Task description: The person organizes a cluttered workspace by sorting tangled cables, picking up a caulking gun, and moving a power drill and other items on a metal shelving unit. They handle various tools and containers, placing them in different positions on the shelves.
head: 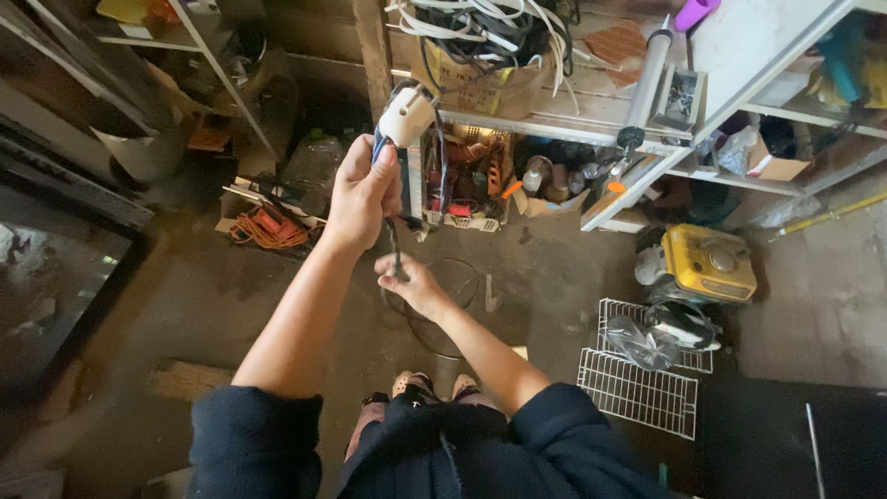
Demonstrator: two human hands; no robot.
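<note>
Dark fabric sleeves (pixel 268 434) sit closest to my view, pushed up on both forearms. Beyond them my left hand (pixel 362 192) is wrapped tight around the handle of a power tool (pixel 404 118) with a smooth, rounded white plastic head, held upright above the concrete floor (pixel 212 296). My right hand (pixel 413 283) sits just below it, fingers pinched shut on the tool's thin black cord (pixel 395 248), which hangs down from the handle. Near the floor's left side lies a coiled orange cable (pixel 268 228). Towards the right stand a boxy yellow machine (pixel 708 263) and flat white wire racks (pixel 639 393), gridded and rectangular. A white metal shelf (pixel 554 129) ahead carries a cardboard box (pixel 480 79) stuffed with tangled white cables, with a long grey caulking gun (pixel 644 83) leaning beside it.
</note>
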